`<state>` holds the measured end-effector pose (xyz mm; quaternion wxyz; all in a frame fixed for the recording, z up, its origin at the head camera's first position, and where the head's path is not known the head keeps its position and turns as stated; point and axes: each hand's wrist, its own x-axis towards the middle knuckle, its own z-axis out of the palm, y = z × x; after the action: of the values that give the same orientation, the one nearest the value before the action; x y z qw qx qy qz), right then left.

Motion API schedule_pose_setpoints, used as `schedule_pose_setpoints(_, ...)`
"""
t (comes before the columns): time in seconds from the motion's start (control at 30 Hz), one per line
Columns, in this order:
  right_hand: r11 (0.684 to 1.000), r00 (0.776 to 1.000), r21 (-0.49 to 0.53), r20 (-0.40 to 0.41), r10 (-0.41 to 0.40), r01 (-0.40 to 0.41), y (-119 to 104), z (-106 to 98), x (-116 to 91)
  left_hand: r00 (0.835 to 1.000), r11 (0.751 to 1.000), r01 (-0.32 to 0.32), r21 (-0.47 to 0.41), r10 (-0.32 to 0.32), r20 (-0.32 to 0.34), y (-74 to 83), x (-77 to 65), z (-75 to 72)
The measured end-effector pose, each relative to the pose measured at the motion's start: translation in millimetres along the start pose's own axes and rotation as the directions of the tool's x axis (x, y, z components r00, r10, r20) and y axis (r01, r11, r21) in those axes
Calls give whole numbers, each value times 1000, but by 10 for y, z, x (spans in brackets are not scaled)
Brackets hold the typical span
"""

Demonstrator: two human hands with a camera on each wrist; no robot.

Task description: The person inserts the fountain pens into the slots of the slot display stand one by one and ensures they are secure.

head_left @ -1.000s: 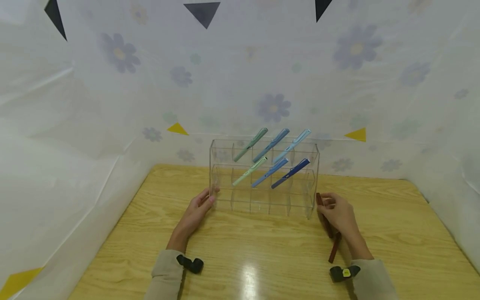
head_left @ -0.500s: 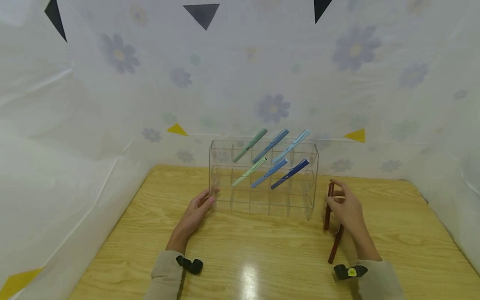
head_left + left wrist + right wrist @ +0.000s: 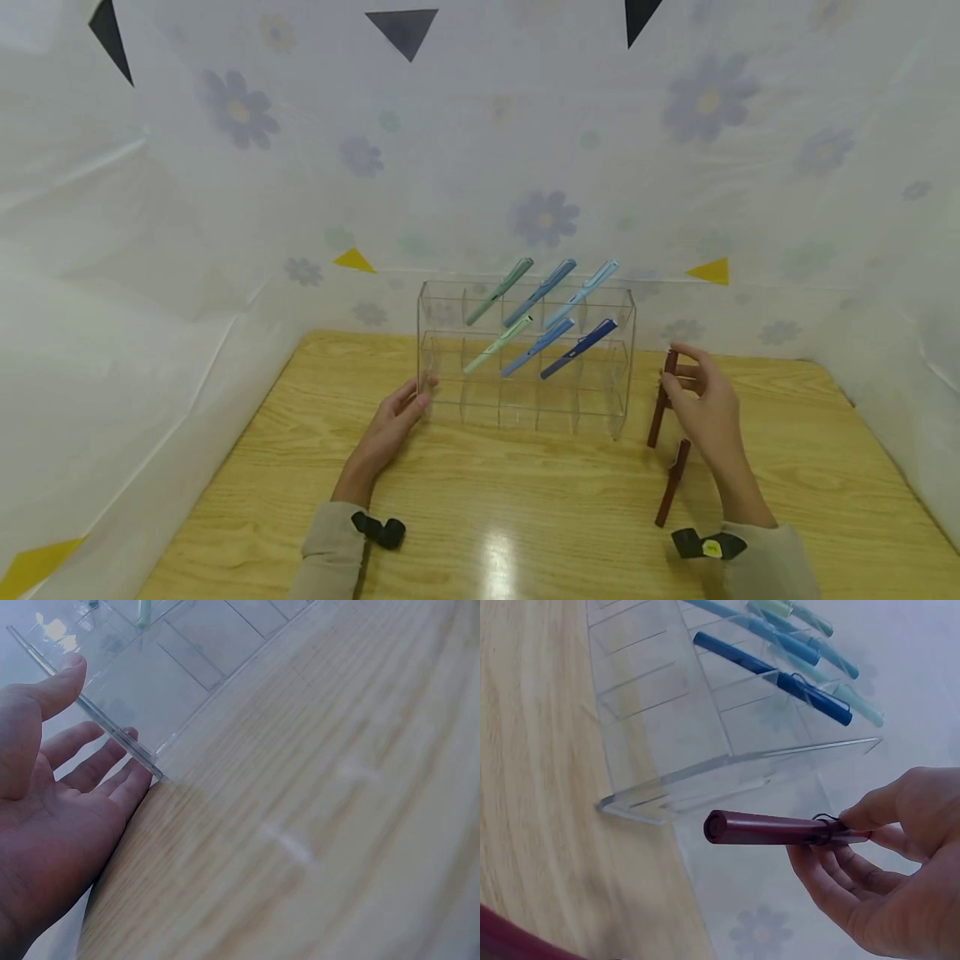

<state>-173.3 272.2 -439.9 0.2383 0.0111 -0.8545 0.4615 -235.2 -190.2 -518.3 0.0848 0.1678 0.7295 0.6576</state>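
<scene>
A clear acrylic pen rack [image 3: 632,358] stands on the table, with several green and blue pens leaning in its upper two tiers. My left hand [image 3: 393,423] holds the rack's left end; in the left wrist view its thumb is on one side of the edge panel [image 3: 112,731] and the fingers on the other. Right of the rack, my right hand [image 3: 708,410] pinches a dark red pen [image 3: 657,417] near its clip end. That pen's plain end points toward the camera in the right wrist view. A second dark red pen [image 3: 673,487] lies on the table below this hand.
The navy pen [image 3: 580,348] is the rightmost in the middle tier, below a light blue pen [image 3: 583,292]. No pens stand in the lowest tier. Behind the wooden table [image 3: 480,500] hangs a flowered white sheet [image 3: 465,158].
My right hand has moved right and away from the rack's right end, lifting the dark red pen off the other one. My left hand has stayed at the rack.
</scene>
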Motion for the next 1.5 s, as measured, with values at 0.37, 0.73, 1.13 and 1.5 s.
schedule_pose_setpoints(0.37, 991, 996, 113, -52, -66, 72, -237, 19, -13, 1000, 1000, -25, -11, 25, 5, -19, 21, -5)
schedule_pose_setpoints(0.73, 950, 994, 295, -64, -86, 102, -467, 129, -1, 1000, 1000, -3, -20, 3, -2, -8, 15, -5)
schedule_pose_setpoints(1.13, 852, 991, 506, -73, -114, 136, -702, 323, 129, 1000, 1000, -11, -28, 11, -2, 3, 13, -1)
schedule_pose_setpoints(1.5, 800, 989, 582, -82, -121, 146, -881, 550, 201, 1000, 999, -19, -44, 19, 11, 2, 11, -1)
